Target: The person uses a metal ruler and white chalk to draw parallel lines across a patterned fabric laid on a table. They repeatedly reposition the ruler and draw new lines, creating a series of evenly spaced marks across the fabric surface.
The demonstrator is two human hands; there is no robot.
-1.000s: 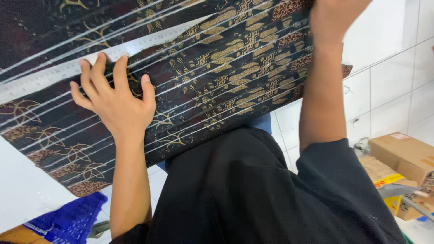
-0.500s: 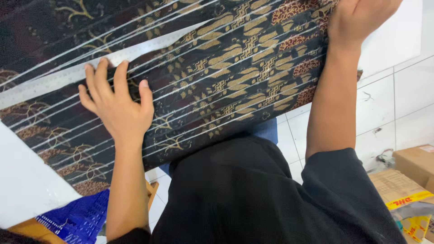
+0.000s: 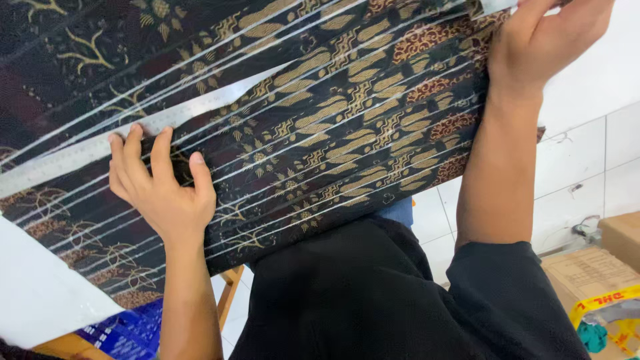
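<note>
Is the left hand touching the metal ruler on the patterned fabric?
Touching. The head view shows the left hand spread flat on the patterned fabric, its fingertips resting against the lower edge of the metal ruler.

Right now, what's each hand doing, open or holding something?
Left hand: open, fingers spread, pressing on the patterned fabric beside the metal ruler.
Right hand: gripping the fabric's far edge.

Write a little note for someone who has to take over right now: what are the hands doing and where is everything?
Left hand: flat on the patterned dark fabric, fingertips against the metal ruler.
Right hand: pressing the fabric's far right end, near the ruler's other end.
Ruler lies slantwise across the fabric. White sheet at lower left.
Done: ruler placed on the fabric.
Left: no cut or marking is visible.
</note>
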